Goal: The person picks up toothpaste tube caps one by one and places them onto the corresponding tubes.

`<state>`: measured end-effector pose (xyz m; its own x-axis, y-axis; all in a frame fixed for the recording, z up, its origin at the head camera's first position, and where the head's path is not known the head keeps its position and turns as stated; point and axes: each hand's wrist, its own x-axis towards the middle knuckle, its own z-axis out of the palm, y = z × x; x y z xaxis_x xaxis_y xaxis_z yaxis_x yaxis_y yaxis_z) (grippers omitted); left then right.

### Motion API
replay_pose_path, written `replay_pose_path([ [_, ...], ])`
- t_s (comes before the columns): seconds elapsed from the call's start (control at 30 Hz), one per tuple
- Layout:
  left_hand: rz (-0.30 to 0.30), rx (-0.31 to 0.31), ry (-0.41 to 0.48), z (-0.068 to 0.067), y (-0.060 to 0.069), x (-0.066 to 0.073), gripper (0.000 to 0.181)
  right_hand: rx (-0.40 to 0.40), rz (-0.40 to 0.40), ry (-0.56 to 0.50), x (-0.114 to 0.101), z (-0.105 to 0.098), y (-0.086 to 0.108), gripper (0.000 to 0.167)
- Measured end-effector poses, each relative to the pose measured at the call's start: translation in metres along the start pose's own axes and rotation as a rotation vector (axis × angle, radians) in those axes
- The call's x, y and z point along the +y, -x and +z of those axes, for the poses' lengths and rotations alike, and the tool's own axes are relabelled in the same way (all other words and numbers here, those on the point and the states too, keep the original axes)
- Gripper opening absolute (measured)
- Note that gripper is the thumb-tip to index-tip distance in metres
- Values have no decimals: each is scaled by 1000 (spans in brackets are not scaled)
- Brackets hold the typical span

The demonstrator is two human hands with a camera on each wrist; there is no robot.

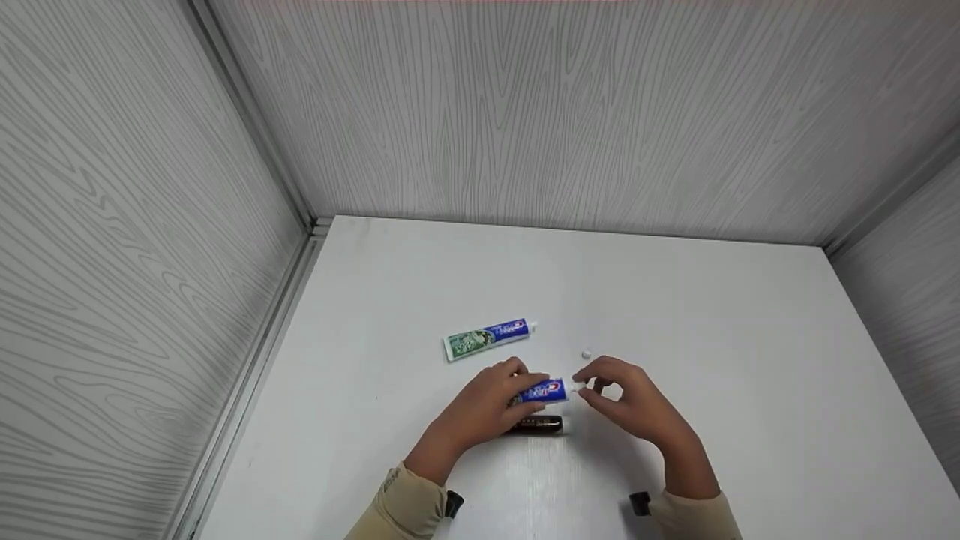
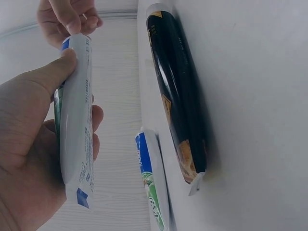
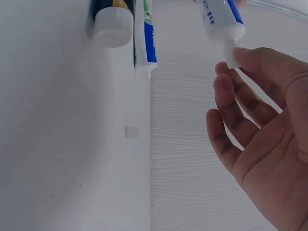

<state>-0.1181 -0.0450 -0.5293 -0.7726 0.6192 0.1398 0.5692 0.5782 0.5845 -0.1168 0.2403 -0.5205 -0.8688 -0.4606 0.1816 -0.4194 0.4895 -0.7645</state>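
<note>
The left hand point(image 1: 489, 398) has a firm grip on a toothpaste tube point(image 1: 545, 391), its thumb on one side and its fingers curled round the other, closed to the tube's width. The right hand's grip point(image 1: 637, 399) is a narrow pinch: thumb and forefinger hold the white cap point(image 3: 231, 54) at the tube's right end, while the other fingers are bent, spread apart and touching nothing. The held tube lies sideways between the hands, raised above the desk point(image 1: 750, 352), its printed blue part facing up. Just on the near side of it, partly hidden by the left hand, a dark tube point(image 1: 538, 425) lies on the desk with its white-capped end to the right. Farther off and to the left, a second toothpaste tube point(image 1: 487, 338) lies at a slant, green end left, blue end and narrow nozzle right. A small loose cap point(image 1: 586, 354) rests just beyond the right hand's fingers. Past the desk's far edge stands a grey wood-grained wall point(image 1: 525, 112).
</note>
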Motion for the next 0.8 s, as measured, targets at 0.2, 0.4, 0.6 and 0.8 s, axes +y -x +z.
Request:
replay_pose_path([
  [0.2,3,-3,-4,-1,-1,-1,45,-16,3,1,2,-1,0,17],
  [0.4,-2,-7,-7,0,0,0,46,-41,45,6,3,-2,-2,16],
  [0.6,-1,-2,-9,1,0,1,45,-61,88,0,1,-3,-2,19],
  [0.8,18,4,-9,1,1,2,45,-87,124,-16,1,-3,-2,24],
])
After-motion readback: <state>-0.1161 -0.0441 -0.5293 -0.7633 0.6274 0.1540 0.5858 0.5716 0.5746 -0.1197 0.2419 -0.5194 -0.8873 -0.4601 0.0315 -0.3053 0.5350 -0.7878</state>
